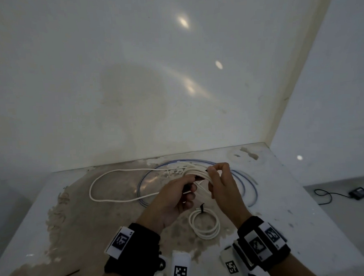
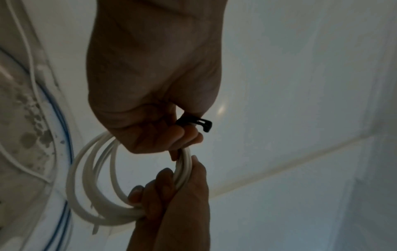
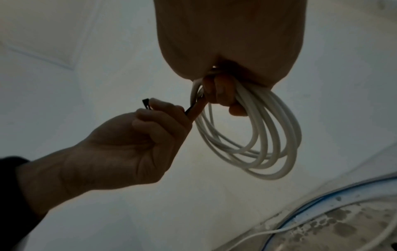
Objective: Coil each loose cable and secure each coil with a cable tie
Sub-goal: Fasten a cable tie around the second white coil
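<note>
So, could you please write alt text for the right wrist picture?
The right hand holds a coil of white cable hanging from its fingers, while the left hand pinches a black cable tie beside it.

You are working in a bare, unfinished-looking room, more a plain data-collection or utility space than a home. Evidence: blank white walls (image 1: 132,67) meeting at a corner, no furnishings on them; a worn table (image 1: 76,215) with its coating flaked away in brown patches; a glossy tiled floor (image 1: 346,203) carrying a black device (image 1: 359,192) on a trailing lead. Lighting is dim.
</note>
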